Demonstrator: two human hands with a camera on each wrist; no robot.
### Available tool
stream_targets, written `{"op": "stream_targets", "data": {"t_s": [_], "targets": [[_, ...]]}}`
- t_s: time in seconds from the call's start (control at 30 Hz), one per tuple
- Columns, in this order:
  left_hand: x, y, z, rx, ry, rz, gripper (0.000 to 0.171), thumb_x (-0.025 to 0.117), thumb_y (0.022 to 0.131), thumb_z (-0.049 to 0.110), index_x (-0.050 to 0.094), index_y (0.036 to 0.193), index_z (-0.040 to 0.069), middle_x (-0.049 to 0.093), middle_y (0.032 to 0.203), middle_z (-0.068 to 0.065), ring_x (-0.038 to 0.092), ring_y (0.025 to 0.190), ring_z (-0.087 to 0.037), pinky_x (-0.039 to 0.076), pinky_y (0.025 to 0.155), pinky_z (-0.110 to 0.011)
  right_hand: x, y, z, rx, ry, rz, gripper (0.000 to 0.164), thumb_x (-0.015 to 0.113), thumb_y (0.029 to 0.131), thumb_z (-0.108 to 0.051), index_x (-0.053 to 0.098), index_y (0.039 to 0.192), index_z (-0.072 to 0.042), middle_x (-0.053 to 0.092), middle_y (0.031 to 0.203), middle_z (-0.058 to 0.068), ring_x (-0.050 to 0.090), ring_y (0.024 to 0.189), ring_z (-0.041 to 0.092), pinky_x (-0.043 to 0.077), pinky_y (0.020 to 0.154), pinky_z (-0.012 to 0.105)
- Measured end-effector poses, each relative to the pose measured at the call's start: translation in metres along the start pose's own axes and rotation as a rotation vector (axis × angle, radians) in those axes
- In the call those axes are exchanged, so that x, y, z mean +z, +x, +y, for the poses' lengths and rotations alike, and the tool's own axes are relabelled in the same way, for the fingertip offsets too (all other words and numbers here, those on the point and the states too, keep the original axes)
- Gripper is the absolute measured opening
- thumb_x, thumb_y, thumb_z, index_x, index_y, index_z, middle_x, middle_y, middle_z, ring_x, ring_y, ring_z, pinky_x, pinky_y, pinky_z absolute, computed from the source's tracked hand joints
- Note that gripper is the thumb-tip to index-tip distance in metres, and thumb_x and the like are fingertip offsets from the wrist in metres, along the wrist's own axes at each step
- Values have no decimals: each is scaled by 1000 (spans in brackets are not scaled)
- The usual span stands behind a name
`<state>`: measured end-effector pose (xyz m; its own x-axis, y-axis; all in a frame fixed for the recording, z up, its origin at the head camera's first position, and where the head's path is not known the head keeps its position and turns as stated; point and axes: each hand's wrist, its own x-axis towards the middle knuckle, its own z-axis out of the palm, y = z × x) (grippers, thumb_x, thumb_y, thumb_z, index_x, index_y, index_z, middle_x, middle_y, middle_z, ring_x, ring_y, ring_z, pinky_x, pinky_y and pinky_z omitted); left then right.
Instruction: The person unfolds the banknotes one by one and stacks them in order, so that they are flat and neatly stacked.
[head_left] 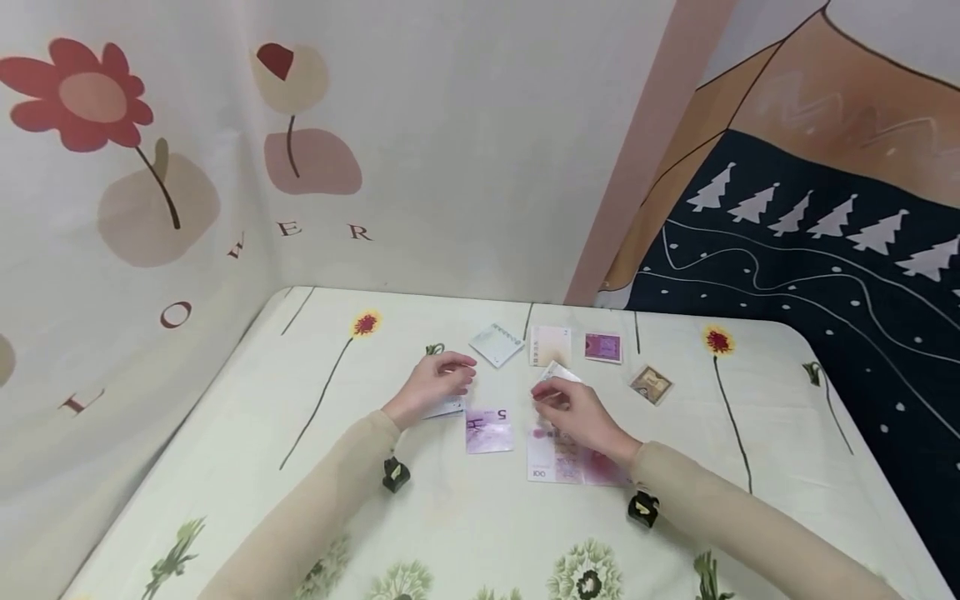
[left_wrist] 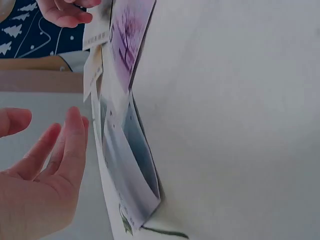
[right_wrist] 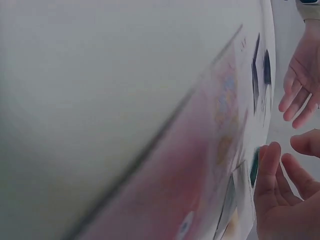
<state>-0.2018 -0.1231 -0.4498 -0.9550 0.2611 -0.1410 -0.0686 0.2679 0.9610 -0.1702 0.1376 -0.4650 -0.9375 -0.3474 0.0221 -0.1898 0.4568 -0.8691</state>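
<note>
My left hand (head_left: pixel 437 385) hovers over a folded bluish banknote (head_left: pixel 446 407), fingers relaxed and thumb apart, holding nothing. In the left wrist view that folded banknote (left_wrist: pixel 127 170) gapes a little, below a purple banknote (left_wrist: pixel 131 37). In the head view the purple banknote (head_left: pixel 489 432), marked 5, lies between the hands. Above a large pink banknote (head_left: pixel 543 458) marked 100 is my right hand (head_left: pixel 577 412), its fingers loosely bent and the thumb apart in the right wrist view. Just past its fingertips lies a pale banknote (head_left: pixel 558 372), partly hidden by the hand.
Farther back lie a pale green banknote (head_left: pixel 497 345), a beige banknote (head_left: pixel 551 345), a small magenta banknote (head_left: pixel 603 347) and a small brown banknote (head_left: pixel 652 384). A flowered cloth (head_left: pixel 450 517) covers the table. Printed curtains (head_left: pixel 465 150) hang behind and beside it.
</note>
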Motion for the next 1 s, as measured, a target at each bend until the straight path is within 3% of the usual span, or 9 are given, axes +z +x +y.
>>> {"op": "stream_targets", "data": {"t_s": [0.1,0.23,0.53,0.83,1.0], "targets": [[-4,6,-2,-2,-6,38,31,56,94,4,57,121,-10,59,119,-23,60,107,-36,54,85,-35,1,10,-3,-18,13,33,24,66,88,-3,65,112,1,67,105,9,64,92,23,53,83,34],[-10,15,-4,-8,-1,81,32,57,94,5,56,123,-9,57,122,-25,58,110,-38,53,87,-36,7,24,-3,-4,33,53,29,67,87,-3,63,115,2,67,106,10,65,94,25,54,82,32],[-15,37,-2,-47,56,117,36,59,94,9,55,128,-3,56,128,-21,57,115,-33,52,90,-34,26,52,-8,19,9,97,26,67,88,-5,64,113,2,67,101,8,62,95,23,50,90,37],[-8,63,-1,-58,105,135,35,58,94,9,56,128,-2,54,130,-21,55,118,-33,51,91,-35,36,78,-5,69,-200,224,27,69,87,-15,68,109,-1,67,103,10,60,98,26,46,91,40],[-8,73,-5,-67,86,131,35,58,94,7,56,128,-3,54,129,-22,55,118,-33,52,90,-34,38,89,-3,114,-220,265,28,70,87,-16,68,110,-1,68,103,11,61,98,27,46,91,40]]}}
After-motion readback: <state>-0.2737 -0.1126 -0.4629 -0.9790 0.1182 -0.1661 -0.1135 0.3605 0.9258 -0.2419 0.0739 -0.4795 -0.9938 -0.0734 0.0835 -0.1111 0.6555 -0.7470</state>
